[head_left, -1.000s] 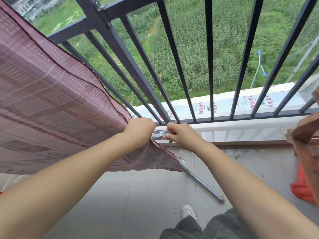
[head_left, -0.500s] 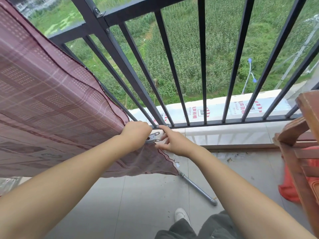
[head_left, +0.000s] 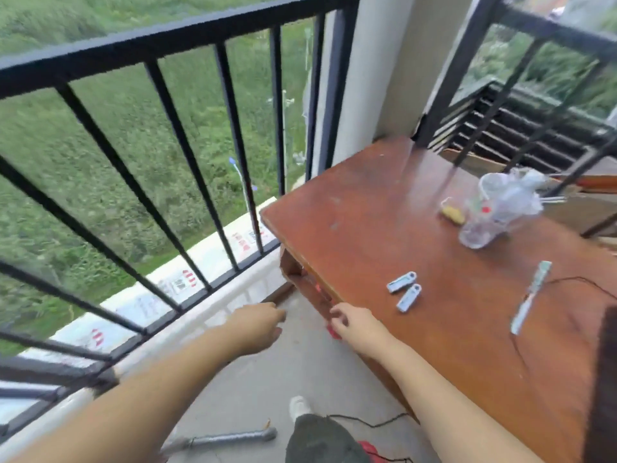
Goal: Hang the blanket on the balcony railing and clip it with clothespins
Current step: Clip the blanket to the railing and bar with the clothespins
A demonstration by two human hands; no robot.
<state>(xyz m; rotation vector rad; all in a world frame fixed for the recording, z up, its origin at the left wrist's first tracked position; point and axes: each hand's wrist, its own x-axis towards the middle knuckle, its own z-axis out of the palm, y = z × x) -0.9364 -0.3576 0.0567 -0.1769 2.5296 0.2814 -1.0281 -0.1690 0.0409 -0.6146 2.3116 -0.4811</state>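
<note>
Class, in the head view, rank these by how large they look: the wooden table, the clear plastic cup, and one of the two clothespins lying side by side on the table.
1. wooden table, by far the largest.
2. clear plastic cup.
3. clothespin, smallest; its neighbour looks alike.

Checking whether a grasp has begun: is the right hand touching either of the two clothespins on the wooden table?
Apart. The head view shows bare table between the right hand and the two clothespins; its fingers hover near the table's front edge.
</note>
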